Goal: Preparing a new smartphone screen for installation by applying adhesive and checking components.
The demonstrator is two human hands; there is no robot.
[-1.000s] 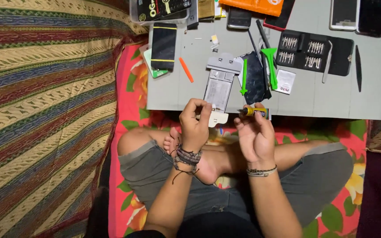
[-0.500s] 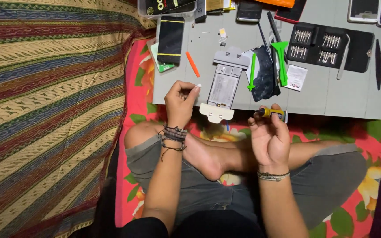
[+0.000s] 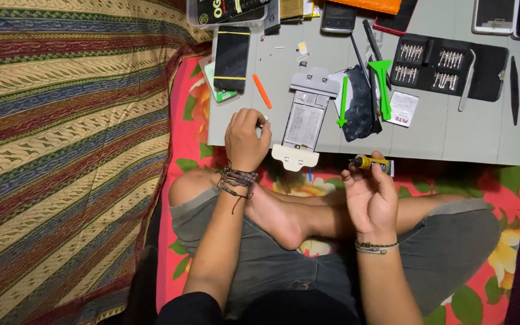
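Observation:
My left hand (image 3: pixel 246 139) hovers over the near left part of the grey work mat (image 3: pixel 452 132), fingers pinched together on something tiny that I cannot make out. It is just left of a phone frame clamped in a grey holder (image 3: pixel 303 120). My right hand (image 3: pixel 369 195) is palm up near the mat's front edge, holding a small yellow-handled screwdriver (image 3: pixel 369 162) between thumb and fingers. I sit cross-legged below the mat, a bare foot (image 3: pixel 278 219) between my arms.
On the mat lie an orange pry stick (image 3: pixel 262 91), green plastic pry tools (image 3: pixel 383 84), a black screwdriver-bit case (image 3: pixel 449 65), a black phone (image 3: pixel 232 57) and more phones along the far edge. A striped blanket (image 3: pixel 61 150) fills the left; floral cloth lies under me.
My left hand moved left and away from the right hand, out over the mat beside the holder. The right hand turned palm up, still with the screwdriver.

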